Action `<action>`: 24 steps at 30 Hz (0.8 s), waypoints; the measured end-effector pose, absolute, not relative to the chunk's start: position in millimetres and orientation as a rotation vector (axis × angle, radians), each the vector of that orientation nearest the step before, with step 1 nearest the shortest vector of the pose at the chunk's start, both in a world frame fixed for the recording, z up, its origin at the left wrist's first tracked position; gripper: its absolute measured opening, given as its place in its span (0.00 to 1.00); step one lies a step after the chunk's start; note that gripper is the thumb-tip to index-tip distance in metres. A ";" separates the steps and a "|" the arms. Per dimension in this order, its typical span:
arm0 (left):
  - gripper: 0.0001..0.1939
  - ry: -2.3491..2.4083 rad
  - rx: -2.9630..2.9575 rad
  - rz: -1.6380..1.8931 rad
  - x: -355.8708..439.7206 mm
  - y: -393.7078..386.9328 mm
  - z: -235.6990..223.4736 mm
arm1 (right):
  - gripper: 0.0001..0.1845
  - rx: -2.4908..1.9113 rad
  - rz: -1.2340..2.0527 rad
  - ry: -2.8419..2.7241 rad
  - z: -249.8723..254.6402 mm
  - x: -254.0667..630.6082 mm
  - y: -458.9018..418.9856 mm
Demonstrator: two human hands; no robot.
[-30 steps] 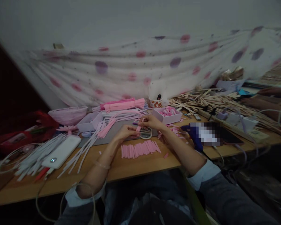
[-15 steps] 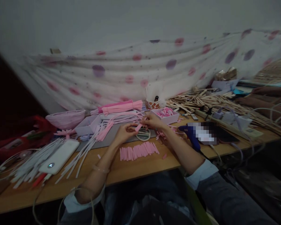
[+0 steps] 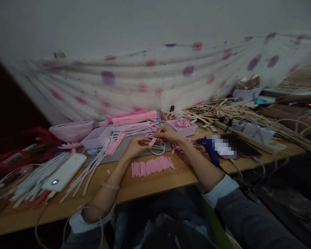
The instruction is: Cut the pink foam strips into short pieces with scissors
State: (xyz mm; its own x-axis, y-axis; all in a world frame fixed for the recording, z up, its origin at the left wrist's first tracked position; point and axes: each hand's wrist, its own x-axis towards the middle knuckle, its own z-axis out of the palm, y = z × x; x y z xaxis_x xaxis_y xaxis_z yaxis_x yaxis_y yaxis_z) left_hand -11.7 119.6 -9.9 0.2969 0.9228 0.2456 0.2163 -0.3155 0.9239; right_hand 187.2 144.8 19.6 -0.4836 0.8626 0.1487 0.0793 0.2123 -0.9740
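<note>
Between my two hands is a short pink strip (image 3: 152,141), raised just above the table. My left hand (image 3: 138,146) pinches its lower left end with the fingertips. The upper end is in the closed fingers of my right hand (image 3: 169,134). Below the strip a round roll of tape (image 3: 158,148) lies on the grey mat (image 3: 124,157), partly covered by my fingers. Nearer to me a row of short pink pieces (image 3: 152,166) lies side by side on the wooden table (image 3: 155,186). Loose pink scraps (image 3: 178,150) are by my right wrist.
At left lie white strips (image 3: 31,183) and a white power bank (image 3: 64,173). Pink strip bundles (image 3: 134,118) and a box of pink pieces (image 3: 181,128) stand behind my hands. To the right are a blue glue gun (image 3: 211,152), a phone (image 3: 246,146) and another person's arm (image 3: 285,117).
My hands stay almost in place with the pink strip between them. The whole view has shifted slightly. A small orange light now shows by the other person's hand at right.
</note>
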 end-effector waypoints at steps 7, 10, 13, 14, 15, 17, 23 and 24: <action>0.20 1.026 1.770 1.016 -11.0 118.1 -9.2 | 0.19 -0.864 1.392 -1.828 13.8 187.0 149.3; 0.21 1.025 1.754 1.001 -10.6 116.1 -7.5 | 0.19 -0.846 1.402 -1.833 13.3 187.3 149.5; 0.21 1.004 1.781 0.949 -11.1 116.6 -9.4 | 0.18 -0.839 1.402 -1.869 14.6 186.9 148.2; 0.21 0.997 1.796 0.925 -11.4 117.3 -10.9 | 0.18 -0.838 1.398 -1.884 15.3 186.7 147.5; 0.21 0.991 1.809 0.901 -11.6 118.1 -12.5 | 0.18 -0.837 1.396 -1.900 16.0 186.3 146.8; 0.20 0.989 1.822 0.874 -12.0 119.5 -15.4 | 0.18 -0.836 1.394 -1.924 17.2 185.8 145.4; 0.21 0.978 1.788 0.877 -10.2 116.0 -12.0 | 0.19 -0.821 1.418 -1.907 17.6 186.7 142.8; 0.21 0.967 1.775 0.870 -9.9 114.5 -9.8 | 0.19 -0.820 1.419 -1.904 17.4 186.9 142.7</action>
State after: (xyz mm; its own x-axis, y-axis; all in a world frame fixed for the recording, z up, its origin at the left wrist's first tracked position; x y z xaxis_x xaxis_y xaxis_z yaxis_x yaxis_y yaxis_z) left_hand -9.9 114.5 -9.8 0.4443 0.8830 0.1515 0.2437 -0.2819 0.9280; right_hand 186.9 142.7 17.4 -0.6160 0.7796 0.1129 0.1148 0.2306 -0.9663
